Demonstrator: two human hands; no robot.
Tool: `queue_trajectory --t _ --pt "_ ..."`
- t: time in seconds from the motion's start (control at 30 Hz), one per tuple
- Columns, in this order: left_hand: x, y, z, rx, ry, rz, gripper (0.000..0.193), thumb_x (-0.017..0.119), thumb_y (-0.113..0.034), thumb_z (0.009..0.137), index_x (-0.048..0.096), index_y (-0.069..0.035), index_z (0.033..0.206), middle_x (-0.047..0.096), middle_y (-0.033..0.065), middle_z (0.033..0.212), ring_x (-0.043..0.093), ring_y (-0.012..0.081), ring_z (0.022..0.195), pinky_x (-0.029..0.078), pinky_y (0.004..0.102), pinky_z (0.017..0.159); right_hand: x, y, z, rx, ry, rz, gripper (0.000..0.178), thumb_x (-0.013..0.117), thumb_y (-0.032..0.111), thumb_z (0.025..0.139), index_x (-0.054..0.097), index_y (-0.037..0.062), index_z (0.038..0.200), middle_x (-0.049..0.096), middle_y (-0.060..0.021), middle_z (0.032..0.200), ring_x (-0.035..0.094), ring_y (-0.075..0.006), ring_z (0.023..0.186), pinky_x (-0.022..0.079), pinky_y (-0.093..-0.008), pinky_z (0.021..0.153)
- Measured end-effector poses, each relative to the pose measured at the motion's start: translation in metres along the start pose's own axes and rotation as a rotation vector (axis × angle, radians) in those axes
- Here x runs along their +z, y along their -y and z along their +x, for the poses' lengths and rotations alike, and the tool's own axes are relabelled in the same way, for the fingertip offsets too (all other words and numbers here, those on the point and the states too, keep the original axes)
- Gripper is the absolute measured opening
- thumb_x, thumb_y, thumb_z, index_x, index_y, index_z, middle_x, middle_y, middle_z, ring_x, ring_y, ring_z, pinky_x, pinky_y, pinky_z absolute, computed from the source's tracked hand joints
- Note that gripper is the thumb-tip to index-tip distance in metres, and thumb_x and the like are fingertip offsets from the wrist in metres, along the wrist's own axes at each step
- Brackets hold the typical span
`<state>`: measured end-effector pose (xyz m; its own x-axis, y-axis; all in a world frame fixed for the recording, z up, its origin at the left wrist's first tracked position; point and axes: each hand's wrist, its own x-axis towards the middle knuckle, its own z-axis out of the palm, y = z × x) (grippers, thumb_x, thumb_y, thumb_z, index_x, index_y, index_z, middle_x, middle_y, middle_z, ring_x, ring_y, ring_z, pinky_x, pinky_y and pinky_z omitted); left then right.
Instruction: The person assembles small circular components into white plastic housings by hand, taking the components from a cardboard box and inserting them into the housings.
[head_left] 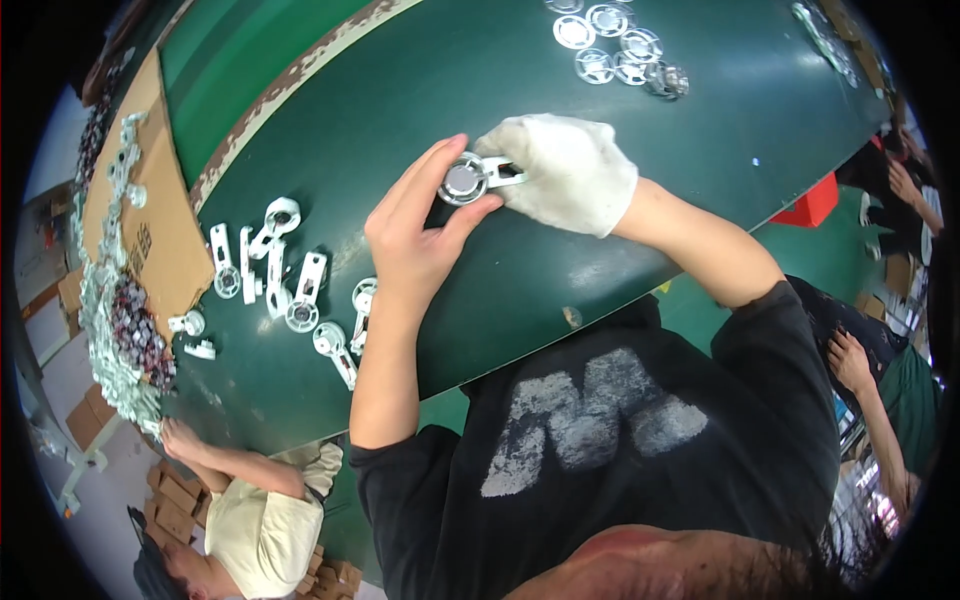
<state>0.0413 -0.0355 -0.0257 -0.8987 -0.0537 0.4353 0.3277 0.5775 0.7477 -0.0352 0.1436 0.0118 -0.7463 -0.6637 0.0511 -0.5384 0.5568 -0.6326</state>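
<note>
Above the green table, my bare left hand (408, 228) pinches the rim of a round silver-and-white part with a short slotted arm (465, 180) between thumb and fingers. My right hand (568, 172), in a white work glove, is closed round the far end of that arm; its fingertips are hidden by the glove's bulk. The part's round face is turned up. Left of my left forearm lie several similar white parts with round heads and slotted arms (304, 300), scattered on the table (500, 290).
Several shiny round rings (641, 45) lie at the table's far side. On the left, a cardboard sheet (165, 190) borders a heap of white and dark red parts (130, 340). A co-worker in a pale shirt (262, 510) reaches toward the heap. A red bin (812, 203) stands beyond the right edge.
</note>
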Motion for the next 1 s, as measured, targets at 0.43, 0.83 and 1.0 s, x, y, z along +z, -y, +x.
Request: queue_trajectory --t 0.43,0.83,1.0 --pt "0.005 -0.013 -0.002 0.318 0.114 0.057 0.054 0.079 0.004 0.074 0.062 0.003 0.125 0.070 0.0218 0.122 0.069 0.0397 0.108 0.056 0.0438 0.094 -0.015 -0.021 0.002 -0.079 0.568 0.344 0.051 0.052 0.057 0.095 0.071 0.0099 0.095 0.073 -0.0113 0.082 0.071 -0.0282 0.079 0.054 -0.0393 0.075" --pt "-0.002 -0.012 -0.013 -0.141 0.122 -0.496 0.044 0.066 -0.036 0.101 0.065 0.005 0.117 0.066 0.0249 0.125 0.064 0.0346 0.117 0.049 0.0463 0.103 0.012 -0.002 -0.011 -0.158 0.227 0.126 0.030 0.058 0.043 0.094 0.067 0.0148 0.088 0.070 -0.0148 0.075 0.069 -0.0402 0.070 0.056 -0.0509 0.063" --pt "-0.024 -0.030 0.004 -0.094 0.263 -0.133 0.034 0.070 -0.014 0.092 0.066 0.004 0.120 0.064 0.0184 0.132 0.060 0.0303 0.123 0.047 0.0380 0.104 0.022 -0.011 -0.008 -0.305 0.148 0.170 0.026 0.054 0.040 0.093 0.063 0.0190 0.105 0.071 -0.0131 0.081 0.070 -0.0392 0.074 0.056 -0.0503 0.064"
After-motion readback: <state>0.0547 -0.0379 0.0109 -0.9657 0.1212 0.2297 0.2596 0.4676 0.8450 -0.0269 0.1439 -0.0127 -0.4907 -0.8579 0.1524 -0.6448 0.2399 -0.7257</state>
